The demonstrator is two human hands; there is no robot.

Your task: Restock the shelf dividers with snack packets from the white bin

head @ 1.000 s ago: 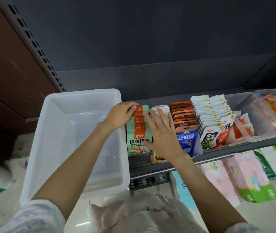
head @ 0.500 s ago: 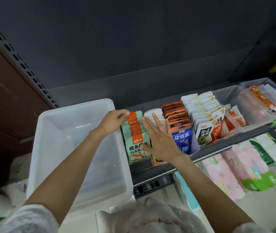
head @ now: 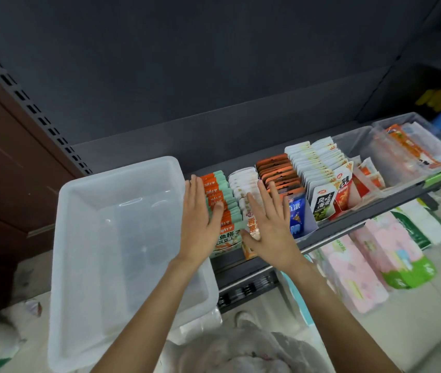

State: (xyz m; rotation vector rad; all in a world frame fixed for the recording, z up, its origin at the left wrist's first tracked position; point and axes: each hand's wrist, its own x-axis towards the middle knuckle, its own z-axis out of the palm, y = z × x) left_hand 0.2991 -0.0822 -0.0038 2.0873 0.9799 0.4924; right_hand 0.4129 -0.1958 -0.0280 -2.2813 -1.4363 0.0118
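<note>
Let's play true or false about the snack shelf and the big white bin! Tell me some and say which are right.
1. The white bin has no snack packets showing in it. True.
2. The left hand lies flat with straight fingers on the green and orange packets. True.
3. The right hand grips a blue packet. False: its fingers are spread open and hold nothing.
4. The white bin sits right of the packets. False: it sits left of them.

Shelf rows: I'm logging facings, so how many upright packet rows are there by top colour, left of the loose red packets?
Green-and-orange tops: 1
White tops: 3
Orange-brown tops: 1
Total: 5
</note>
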